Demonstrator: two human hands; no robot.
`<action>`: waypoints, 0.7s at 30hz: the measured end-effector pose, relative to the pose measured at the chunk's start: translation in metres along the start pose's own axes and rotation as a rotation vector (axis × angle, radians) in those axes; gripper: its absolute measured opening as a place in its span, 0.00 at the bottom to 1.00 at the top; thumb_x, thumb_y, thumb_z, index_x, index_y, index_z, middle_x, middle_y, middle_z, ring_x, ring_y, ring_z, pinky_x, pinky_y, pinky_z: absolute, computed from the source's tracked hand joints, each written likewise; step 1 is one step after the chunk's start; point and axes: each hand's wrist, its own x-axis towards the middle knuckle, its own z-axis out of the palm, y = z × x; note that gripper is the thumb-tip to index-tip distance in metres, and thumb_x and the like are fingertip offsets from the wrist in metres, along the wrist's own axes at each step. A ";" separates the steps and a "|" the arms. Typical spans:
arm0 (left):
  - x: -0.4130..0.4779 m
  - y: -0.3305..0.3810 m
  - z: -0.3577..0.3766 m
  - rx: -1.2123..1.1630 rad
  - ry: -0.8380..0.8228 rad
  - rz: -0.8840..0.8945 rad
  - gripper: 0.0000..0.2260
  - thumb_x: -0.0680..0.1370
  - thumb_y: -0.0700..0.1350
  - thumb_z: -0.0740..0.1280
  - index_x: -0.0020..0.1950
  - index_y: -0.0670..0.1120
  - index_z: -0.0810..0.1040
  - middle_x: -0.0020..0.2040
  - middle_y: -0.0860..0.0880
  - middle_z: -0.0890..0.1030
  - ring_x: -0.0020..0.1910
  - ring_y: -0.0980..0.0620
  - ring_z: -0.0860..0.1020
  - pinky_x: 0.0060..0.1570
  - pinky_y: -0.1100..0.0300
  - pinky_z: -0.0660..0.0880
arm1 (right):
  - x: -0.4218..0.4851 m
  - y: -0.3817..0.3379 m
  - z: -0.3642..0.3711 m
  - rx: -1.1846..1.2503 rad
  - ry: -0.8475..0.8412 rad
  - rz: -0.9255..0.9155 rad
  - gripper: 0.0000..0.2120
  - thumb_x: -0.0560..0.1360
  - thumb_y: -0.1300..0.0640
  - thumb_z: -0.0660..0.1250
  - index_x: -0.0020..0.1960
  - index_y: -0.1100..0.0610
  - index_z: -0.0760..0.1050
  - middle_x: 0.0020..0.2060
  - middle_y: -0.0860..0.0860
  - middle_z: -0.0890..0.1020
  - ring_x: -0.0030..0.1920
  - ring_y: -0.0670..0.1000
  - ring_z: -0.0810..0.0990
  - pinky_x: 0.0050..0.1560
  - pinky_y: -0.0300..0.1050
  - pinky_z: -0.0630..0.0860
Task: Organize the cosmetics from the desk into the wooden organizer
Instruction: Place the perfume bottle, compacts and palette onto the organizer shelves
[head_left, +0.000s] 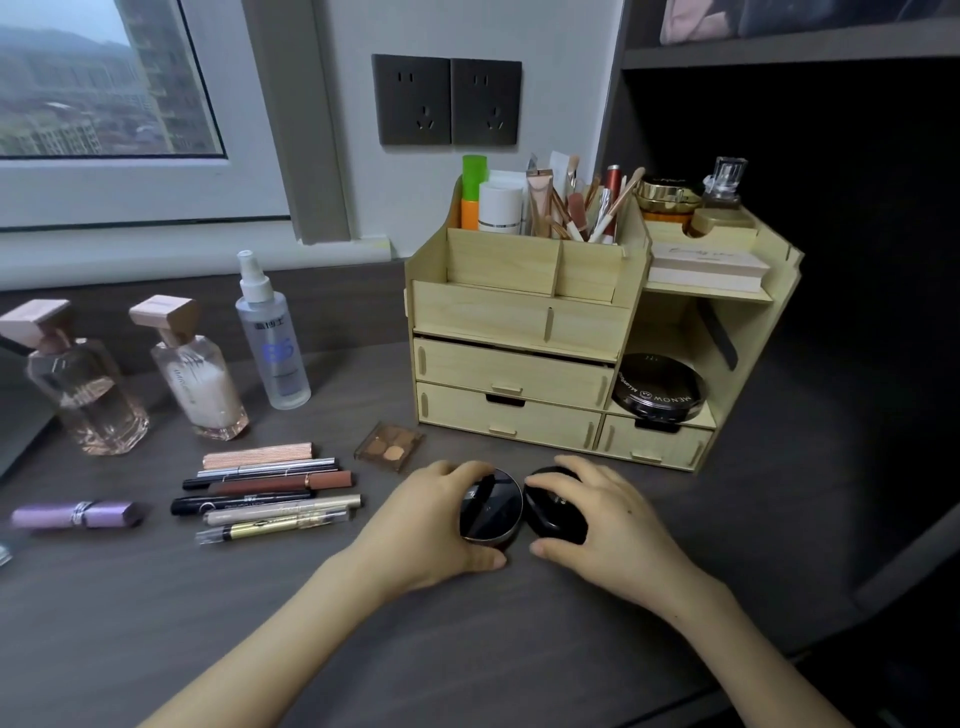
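Low in the frame, two bare forearms reach in over the dark desk (467, 649). The left hand (431, 519) curls round the left compact (493, 506), fingers over its far rim and thumb at its near edge. The right hand (608, 514) cups the right compact (553, 506) the same way, thumb tip down beside it. Both compacts are black and round and sit on the desk just beside each other, in front of the organizer. At the far left lies a lilac lipstick (72, 514). Behind it a pink perfume bottle (83, 384) stands upright, then a milky bottle (195, 371) and a clear spray bottle (270, 332). Nearer, a row of pencils (270, 493) lies side by side, pointing left to right. A small eyeshadow palette (389, 447) lies between the pencils and the organizer. The wooden organizer (519, 364) stands right of centre, its drawers closed. Its top compartments hold tubes and brushes (597, 208). On its right shelf are a flat box (706, 267), a gold jar (667, 200) and a glass bottle (724, 182). A third compact (657, 392) leans in the cubby below.
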 end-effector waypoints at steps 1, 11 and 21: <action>0.000 -0.001 0.003 -0.015 0.035 0.003 0.37 0.63 0.56 0.75 0.69 0.55 0.64 0.62 0.51 0.73 0.62 0.51 0.71 0.61 0.59 0.70 | 0.000 -0.001 0.000 0.002 0.021 -0.013 0.30 0.70 0.41 0.68 0.70 0.39 0.64 0.73 0.44 0.61 0.72 0.47 0.59 0.71 0.46 0.59; 0.006 0.020 -0.022 -0.554 0.134 -0.012 0.34 0.60 0.53 0.78 0.62 0.56 0.67 0.50 0.58 0.79 0.50 0.64 0.77 0.52 0.66 0.74 | -0.001 -0.005 -0.008 -0.075 0.547 -0.485 0.18 0.73 0.53 0.68 0.62 0.54 0.73 0.59 0.55 0.79 0.58 0.54 0.76 0.58 0.49 0.75; 0.029 0.038 -0.011 -0.510 0.105 0.046 0.23 0.66 0.48 0.76 0.58 0.50 0.73 0.56 0.56 0.77 0.56 0.57 0.74 0.55 0.64 0.70 | -0.007 0.043 -0.044 -0.399 1.072 -0.097 0.12 0.72 0.60 0.70 0.52 0.65 0.80 0.46 0.57 0.84 0.49 0.54 0.74 0.47 0.42 0.70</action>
